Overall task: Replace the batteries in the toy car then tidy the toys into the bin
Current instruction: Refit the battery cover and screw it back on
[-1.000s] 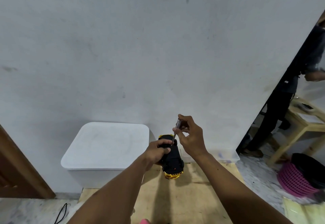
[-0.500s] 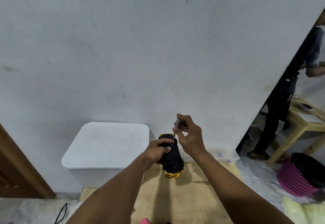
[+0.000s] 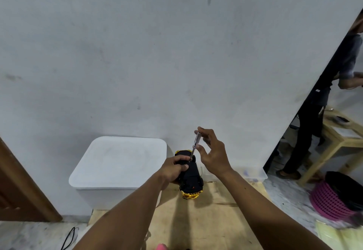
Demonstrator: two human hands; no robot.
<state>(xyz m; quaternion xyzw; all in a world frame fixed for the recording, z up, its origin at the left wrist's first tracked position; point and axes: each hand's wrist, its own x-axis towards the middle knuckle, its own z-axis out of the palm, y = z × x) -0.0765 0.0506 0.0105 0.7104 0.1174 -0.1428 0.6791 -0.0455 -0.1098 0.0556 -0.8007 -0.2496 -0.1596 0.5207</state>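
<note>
A black and gold toy car (image 3: 191,179) is held upside down above the wooden board, its black underside facing me. My left hand (image 3: 173,169) grips the car from its left side. My right hand (image 3: 211,150) pinches the handle of a small screwdriver (image 3: 194,145) between thumb and fingers. The screwdriver stands nearly upright, its tip on the car's underside near the far end. The lidded white bin (image 3: 117,161) stands by the wall, just left of the car.
A wooden board (image 3: 206,220) covers the floor under my arms. A clear plastic tub (image 3: 253,175) sits against the wall at right. Further right are a person (image 3: 318,112), a wooden table (image 3: 341,137), a pink basket (image 3: 334,196). A wooden door frame (image 3: 21,187) at left.
My right hand's fingers have shifted on the screwdriver handle, spreading a little. The car and left hand have stayed in place.
</note>
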